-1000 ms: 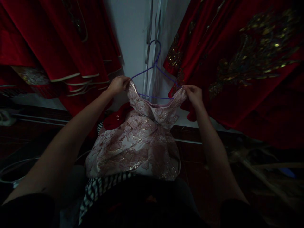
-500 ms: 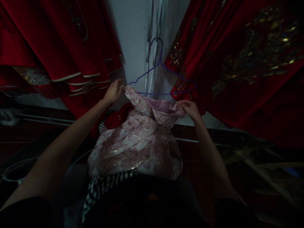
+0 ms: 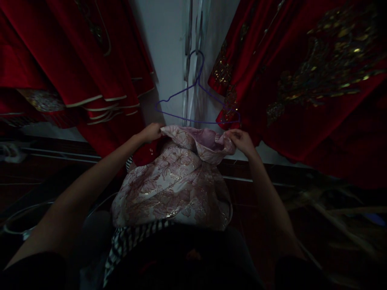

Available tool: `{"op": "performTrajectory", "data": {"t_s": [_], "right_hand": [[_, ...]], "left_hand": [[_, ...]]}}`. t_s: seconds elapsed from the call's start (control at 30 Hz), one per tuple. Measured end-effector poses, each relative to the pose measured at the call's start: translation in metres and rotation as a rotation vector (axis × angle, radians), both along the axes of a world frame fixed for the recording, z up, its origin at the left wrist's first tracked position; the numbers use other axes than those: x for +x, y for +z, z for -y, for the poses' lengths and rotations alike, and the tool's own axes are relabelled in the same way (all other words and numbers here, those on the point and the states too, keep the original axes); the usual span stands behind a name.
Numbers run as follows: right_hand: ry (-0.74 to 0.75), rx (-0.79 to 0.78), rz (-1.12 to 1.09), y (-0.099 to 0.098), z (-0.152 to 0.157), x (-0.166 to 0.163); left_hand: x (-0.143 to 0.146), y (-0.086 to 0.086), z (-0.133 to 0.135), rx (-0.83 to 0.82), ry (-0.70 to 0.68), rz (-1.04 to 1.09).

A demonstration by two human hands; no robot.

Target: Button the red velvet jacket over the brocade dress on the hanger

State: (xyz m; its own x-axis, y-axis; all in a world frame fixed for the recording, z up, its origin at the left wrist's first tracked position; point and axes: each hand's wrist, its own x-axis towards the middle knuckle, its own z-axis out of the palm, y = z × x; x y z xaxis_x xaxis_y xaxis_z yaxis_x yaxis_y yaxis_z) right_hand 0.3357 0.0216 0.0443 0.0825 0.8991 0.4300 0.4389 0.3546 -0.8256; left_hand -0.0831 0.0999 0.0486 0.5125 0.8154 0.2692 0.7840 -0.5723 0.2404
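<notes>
A pink floral brocade garment (image 3: 178, 181) with gold threads hangs down in front of me from both hands. My left hand (image 3: 150, 132) is closed on its upper left edge. My right hand (image 3: 240, 141) pinches the upper right edge. Just above the garment's top a purple wire hanger (image 3: 193, 100) hangs free against the white wall, its hook up among grey straps. The hanger is outside the garment and neither hand touches it.
Red velvet garments with cream trim (image 3: 99, 72) hang at the left. Red garments with gold embroidery (image 3: 317, 80) hang at the right. A striped black-and-white cloth (image 3: 133, 237) lies below the pink garment. A metal basin rim (image 3: 21, 217) shows at the lower left, on a dark floor.
The pink garment has come off the purple hanger. Both hands have dropped lower with the garment's top, while the hanger stays hanging above and has swung a little.
</notes>
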Motion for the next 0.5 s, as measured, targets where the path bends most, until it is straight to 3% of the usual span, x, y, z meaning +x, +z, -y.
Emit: {"op": "performTrajectory", "data": {"t_s": [0.13, 0.23, 0.37, 0.5], "right_hand": [[-0.033, 0.185, 0.122, 0.008, 0.0, -0.014], [-0.085, 0.342, 0.21, 0.014, -0.002, -0.022], [-0.227, 0.36, 0.109, 0.011, -0.013, -0.014], [-0.52, 0.289, -0.107, 0.002, -0.032, 0.012]], "left_hand": [[0.057, 0.027, 0.012, 0.214, -0.24, 0.179], [0.095, 0.036, 0.018, 0.271, -0.335, 0.133], [0.119, 0.025, 0.027, 0.247, -0.284, 0.045], [0.116, 0.013, 0.044, 0.254, -0.272, 0.036]]}}
